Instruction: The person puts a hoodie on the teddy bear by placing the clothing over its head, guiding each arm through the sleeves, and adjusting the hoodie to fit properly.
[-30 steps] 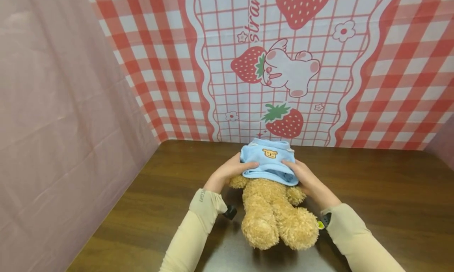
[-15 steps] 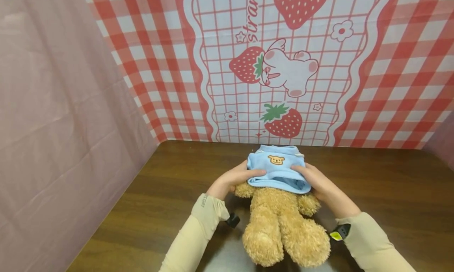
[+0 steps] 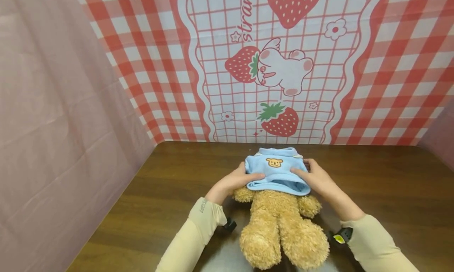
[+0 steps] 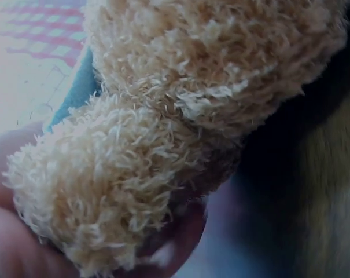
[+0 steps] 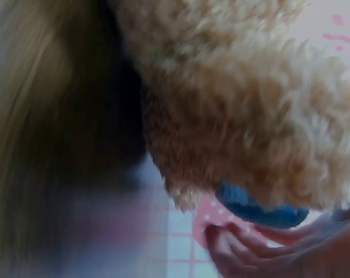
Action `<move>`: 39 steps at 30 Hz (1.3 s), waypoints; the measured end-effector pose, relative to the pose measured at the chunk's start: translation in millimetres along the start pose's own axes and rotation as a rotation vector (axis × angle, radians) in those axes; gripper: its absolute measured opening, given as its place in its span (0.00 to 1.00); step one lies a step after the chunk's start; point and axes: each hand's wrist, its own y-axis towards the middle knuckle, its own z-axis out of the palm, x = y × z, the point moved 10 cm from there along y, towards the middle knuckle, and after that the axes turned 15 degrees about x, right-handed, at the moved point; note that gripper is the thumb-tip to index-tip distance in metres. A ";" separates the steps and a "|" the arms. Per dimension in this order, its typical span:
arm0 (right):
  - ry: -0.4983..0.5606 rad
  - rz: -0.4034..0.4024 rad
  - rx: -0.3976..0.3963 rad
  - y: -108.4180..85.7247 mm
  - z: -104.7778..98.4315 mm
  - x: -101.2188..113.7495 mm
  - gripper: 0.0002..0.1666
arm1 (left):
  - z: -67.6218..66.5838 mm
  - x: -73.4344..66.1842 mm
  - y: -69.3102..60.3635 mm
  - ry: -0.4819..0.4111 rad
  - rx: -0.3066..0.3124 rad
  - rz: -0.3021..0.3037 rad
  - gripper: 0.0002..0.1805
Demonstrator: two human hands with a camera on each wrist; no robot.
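A light-blue toy shirt point(image 3: 274, 173) with a bear-face patch covers the upper end of a curly tan teddy bear point(image 3: 271, 209). The bear lies with its feet towards me; its head is not visible, and both paws stick out below the hem. My left hand point(image 3: 232, 182) grips the shirt's left side, thumb on the front and fingers behind it. On the opposite side my right hand point(image 3: 322, 181) holds the shirt with its thumb over the front, fingers spread along the side. Blue cloth point(image 5: 264, 211) shows above those fingers in the right wrist view.
The bear lies on a brown wooden table point(image 3: 170, 193). A red-and-white checked cloth point(image 3: 166, 67) with strawberries hangs behind the back edge. At the left hangs a pale pink curtain point(image 3: 64, 118).
The bear and shirt have come towards me and slightly right, both hands moving with them. Over the last half second, the right hand's fingers have lifted into view beside the shirt.
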 end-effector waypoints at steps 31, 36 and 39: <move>-0.506 -0.404 -0.248 -30.9 -19.5 54.6 0.08 | 9.4 -71.0 -32.0 0.919 -0.011 0.211 0.18; -0.479 -0.396 -0.237 -23.7 -25.9 53.9 0.06 | 4.0 -78.6 -30.6 0.907 -0.051 0.222 0.14; -0.467 -0.381 -0.213 -15.0 -29.8 52.5 0.07 | -0.5 -80.5 -27.3 0.897 -0.079 0.211 0.14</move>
